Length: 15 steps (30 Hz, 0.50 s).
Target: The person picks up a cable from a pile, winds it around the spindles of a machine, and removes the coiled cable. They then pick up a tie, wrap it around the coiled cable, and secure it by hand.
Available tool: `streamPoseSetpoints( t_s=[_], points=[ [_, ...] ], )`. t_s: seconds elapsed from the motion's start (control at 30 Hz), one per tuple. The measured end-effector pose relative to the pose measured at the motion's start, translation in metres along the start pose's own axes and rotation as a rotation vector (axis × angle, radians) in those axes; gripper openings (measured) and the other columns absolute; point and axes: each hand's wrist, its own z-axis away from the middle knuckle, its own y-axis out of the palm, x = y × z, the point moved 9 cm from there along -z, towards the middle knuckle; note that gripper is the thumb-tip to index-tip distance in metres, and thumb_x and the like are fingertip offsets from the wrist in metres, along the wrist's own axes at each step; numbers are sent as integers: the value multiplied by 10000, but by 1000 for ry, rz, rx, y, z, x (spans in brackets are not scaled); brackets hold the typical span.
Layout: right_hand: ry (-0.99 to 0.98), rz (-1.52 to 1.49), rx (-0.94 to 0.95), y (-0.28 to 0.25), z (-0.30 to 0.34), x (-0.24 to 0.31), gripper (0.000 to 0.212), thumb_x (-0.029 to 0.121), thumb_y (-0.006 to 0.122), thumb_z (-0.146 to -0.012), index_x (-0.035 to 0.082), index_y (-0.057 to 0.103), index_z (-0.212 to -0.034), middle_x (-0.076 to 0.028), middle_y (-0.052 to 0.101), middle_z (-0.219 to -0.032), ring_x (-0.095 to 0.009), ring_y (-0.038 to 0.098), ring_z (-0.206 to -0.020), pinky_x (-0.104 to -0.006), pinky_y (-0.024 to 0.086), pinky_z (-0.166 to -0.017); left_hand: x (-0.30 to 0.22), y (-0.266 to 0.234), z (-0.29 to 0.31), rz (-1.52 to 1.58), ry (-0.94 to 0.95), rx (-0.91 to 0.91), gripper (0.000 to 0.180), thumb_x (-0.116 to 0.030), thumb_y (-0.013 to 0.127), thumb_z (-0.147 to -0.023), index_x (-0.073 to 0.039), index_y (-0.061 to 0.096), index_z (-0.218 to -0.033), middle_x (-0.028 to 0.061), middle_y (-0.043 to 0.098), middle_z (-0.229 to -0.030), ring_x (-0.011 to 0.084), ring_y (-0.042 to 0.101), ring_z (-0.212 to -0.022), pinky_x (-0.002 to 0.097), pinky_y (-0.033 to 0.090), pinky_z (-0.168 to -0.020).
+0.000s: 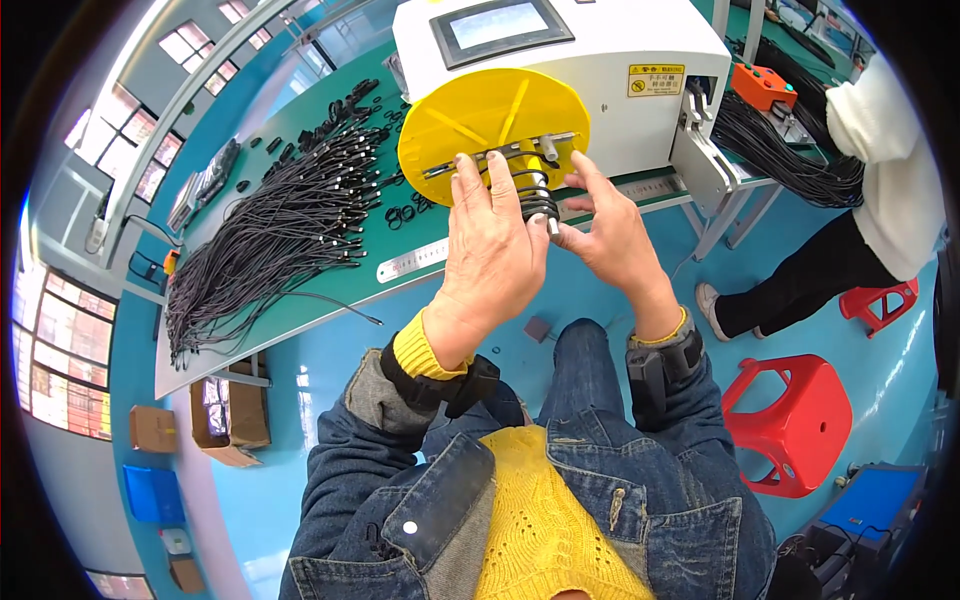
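A black cable (533,192) is looped in a coil around the metal pins of a winding machine's yellow disc (460,110). My left hand (490,255) lies along the coil's left side, its fingers stretched up toward the disc and its thumb beside the coil's lower end. On the other side is my right hand (612,240), with fingers apart and lightly bent, and its thumb near the tip of a pin. Both hands look open around the coil. The palms' inner sides are hidden, so how firmly they touch the cable does not show.
The white machine (620,90) has a screen on top. Many black cables (270,230) cover the green table (270,330) at left, near a steel ruler (412,260). A red stool (800,425) stands at right. Another person (885,170) stands beyond it, near an orange control box (763,88).
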Motion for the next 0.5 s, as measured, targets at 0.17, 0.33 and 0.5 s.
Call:
streamPoseSetpoints(
  t_s=[0.17, 0.33, 0.5],
  points=[
    [-54, -203, 199, 19, -15, -15, 827, 191, 745, -688, -13, 272, -1335, -197, 511, -1162, -232, 570, -978, -333, 461, -843, 6, 9, -3, -52, -52, 156, 640, -174, 535, -794, 165, 242, -1251, 379, 304, -1223, 503, 348, -1116, 498, 321, -936],
    [-141, -283, 141, 21, -17, -7, 734, 136, 693, -734, -11, 288, -1328, -183, 557, -1098, -232, 588, -935, -329, 472, -814, -8, -7, -7, -73, 52, -1, 532, -177, 550, -773, 132, 357, -1160, 309, 453, -1046, 442, 486, -925, 461, 419, -810],
    [-132, -114, -72, 38, 7, 10, 557, 80, 601, -788, -1, 340, -1273, -175, 609, -955, -250, 621, -827, -330, 490, -719, -8, 4, -10, -220, 93, 161, 287, -133, 557, -729, 43, 453, -929, 178, 495, -793, 332, 535, -677, 407, 463, -568]
  ],
)
